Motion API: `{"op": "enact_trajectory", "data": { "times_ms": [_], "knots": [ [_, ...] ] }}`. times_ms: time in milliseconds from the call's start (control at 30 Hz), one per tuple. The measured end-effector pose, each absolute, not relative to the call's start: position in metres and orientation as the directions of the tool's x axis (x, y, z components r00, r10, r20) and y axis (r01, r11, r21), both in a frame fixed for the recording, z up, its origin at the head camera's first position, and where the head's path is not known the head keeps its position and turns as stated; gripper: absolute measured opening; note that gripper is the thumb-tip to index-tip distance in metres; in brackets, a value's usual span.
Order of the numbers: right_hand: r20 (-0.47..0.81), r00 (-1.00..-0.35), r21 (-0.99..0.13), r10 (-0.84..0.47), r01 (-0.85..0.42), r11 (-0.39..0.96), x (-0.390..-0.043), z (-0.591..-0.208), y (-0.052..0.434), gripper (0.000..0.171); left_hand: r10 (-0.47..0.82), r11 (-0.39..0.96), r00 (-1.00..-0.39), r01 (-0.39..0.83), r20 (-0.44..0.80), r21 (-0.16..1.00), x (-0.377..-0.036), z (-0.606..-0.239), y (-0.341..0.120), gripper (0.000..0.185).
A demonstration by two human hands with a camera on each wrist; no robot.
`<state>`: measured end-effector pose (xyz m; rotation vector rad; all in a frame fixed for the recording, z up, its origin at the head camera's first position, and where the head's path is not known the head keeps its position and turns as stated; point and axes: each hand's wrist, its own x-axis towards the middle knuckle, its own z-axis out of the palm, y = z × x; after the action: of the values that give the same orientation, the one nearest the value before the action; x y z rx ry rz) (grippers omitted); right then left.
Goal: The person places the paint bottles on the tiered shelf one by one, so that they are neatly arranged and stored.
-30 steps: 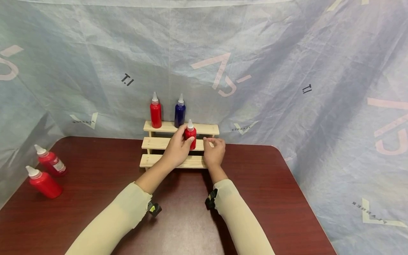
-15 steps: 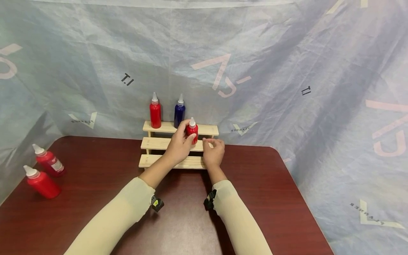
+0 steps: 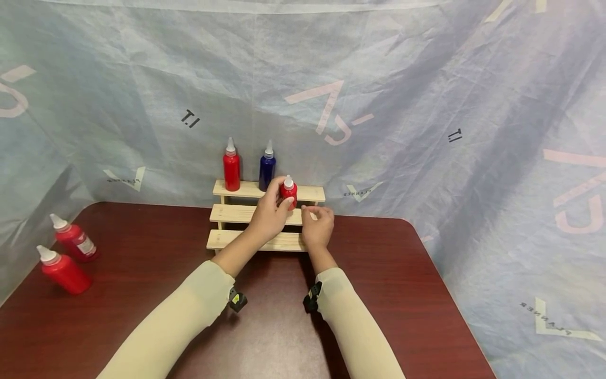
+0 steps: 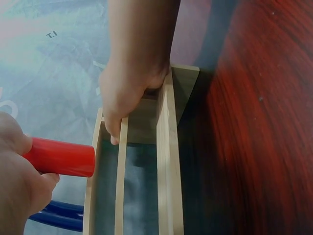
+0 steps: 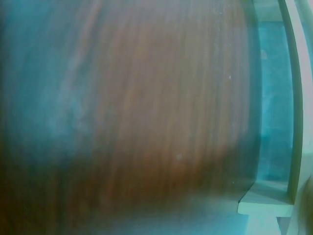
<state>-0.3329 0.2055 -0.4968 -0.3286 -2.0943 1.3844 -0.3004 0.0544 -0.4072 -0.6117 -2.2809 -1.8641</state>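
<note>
My left hand (image 3: 271, 213) grips a red squeeze bottle (image 3: 289, 193) with a white pointed cap, held upright by the right part of the three-step wooden rack (image 3: 232, 212). In the left wrist view the bottle's base (image 4: 73, 159) is level with the rack's top board; whether they touch I cannot tell. My right hand (image 3: 317, 226) grips the rack's right end, its curled fingers over the middle board. On the top step stand another red bottle (image 3: 232, 172) at the left and a blue bottle (image 3: 267, 171) near the middle. The right wrist view is mostly blurred tabletop.
Two red bottles, one in front (image 3: 68, 275) and one behind (image 3: 78, 242), lie tilted in view at the far left of the dark red table (image 3: 379, 295). A grey cloth (image 3: 402, 105) hangs close behind the rack and along the sides.
My left hand has raised the red bottle from in front of the middle step, moving it away and slightly right toward the top step. My right hand has stayed in place.
</note>
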Motion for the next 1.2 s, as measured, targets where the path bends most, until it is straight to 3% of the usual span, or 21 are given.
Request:
{"op": "enact_trajectory", "data": {
  "times_ms": [600, 1200],
  "knots": [
    [0.348, -0.789, -0.9, 0.506, -0.13, 0.417, -0.332, -0.495, 0.205, 0.021, 0.285, 0.335, -0.853, 0.516, 0.437, 0.788, -0.315, -0.4, 0.067, 0.049],
    [0.308, -0.801, -0.916, 0.514, -0.103, 0.389, -0.328, -0.492, 0.204, 0.022, 0.282, 0.388, -0.88, 0.47, 0.383, 0.793, -0.338, -0.393, 0.076, 0.056]
  ]
}}
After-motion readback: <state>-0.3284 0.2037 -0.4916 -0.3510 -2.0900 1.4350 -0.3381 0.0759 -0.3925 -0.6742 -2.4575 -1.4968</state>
